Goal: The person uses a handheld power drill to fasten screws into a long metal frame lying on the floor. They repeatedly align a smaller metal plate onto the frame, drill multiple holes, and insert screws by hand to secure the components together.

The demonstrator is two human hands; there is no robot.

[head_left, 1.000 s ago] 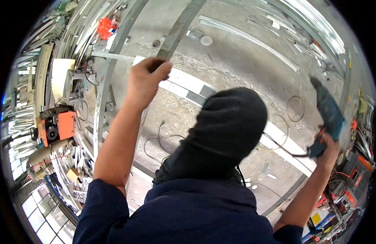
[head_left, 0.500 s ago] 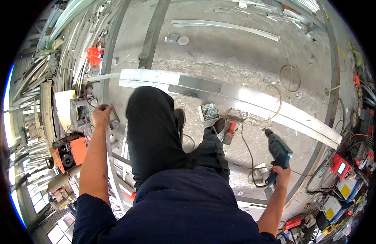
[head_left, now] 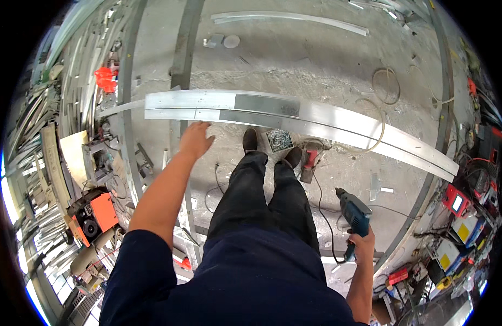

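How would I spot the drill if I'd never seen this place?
Find the long silvery bars. In the picture, below their right half, the right hand grips the drill. Unlike the red tool beside the right shoe, its body is blue-green.

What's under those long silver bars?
One grey beam passes beneath the long silver bars near their left end, another grey beam near their right. Floor shows around them. What's directly covered can't be seen.

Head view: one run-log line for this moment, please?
left hand: empty, near silver metal bars | right hand: gripping blue drill | fastener box: between shoes
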